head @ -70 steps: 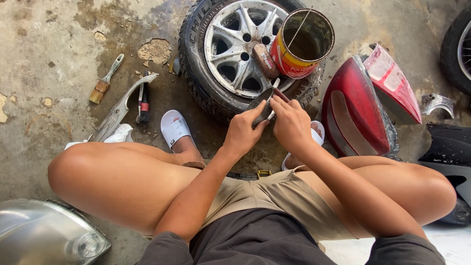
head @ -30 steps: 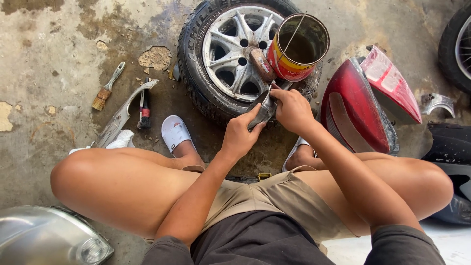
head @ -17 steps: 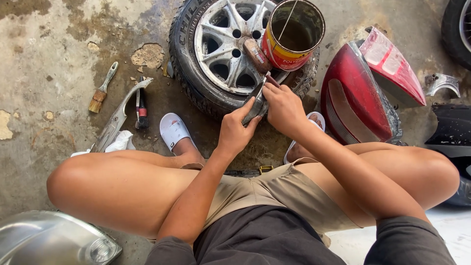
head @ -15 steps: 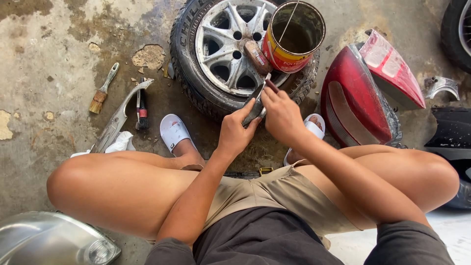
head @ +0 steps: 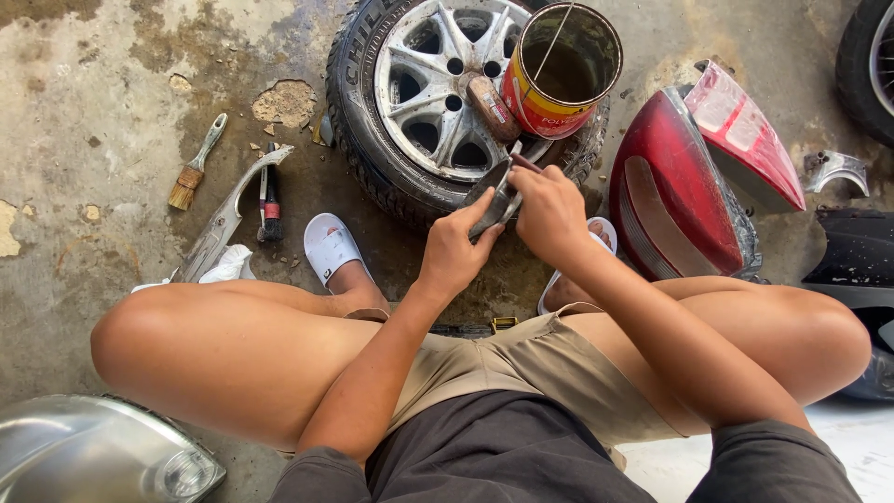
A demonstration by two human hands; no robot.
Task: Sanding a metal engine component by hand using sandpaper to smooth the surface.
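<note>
From the head camera, the person squats on stained concrete, both hands raised in front of the knees. The left hand [head: 454, 256] is closed around a small grey metal piece [head: 491, 196], fingers curled under it. The right hand [head: 549, 210] meets it from three o'clock, fingers pinched narrow on a thin tool [head: 523, 161] whose tip shows just above the knuckles; what kind of tool it is I cannot tell, since the hand hides most of it. The metal piece sits between the two hands, touching both.

At twelve o'clock from the hands lies a car wheel [head: 438, 93] flat on the ground, tyre on and silver spokes up. A red and yellow tin can [head: 559, 70] stands open on its rim at about one o'clock, with a brown sanding block [head: 491, 105] resting on the spokes just beside the can. At three o'clock a red tail lamp [head: 684, 182] leans on the floor.

Out at nine to ten o'clock lie a paintbrush [head: 194, 166], a grey trim strip [head: 228, 216] and a small black and red tool [head: 268, 200], near one another. A white slipper [head: 331, 247] is on the left foot, at about eight o'clock from the hands. A headlamp [head: 102, 456] fills the lower left corner.
</note>
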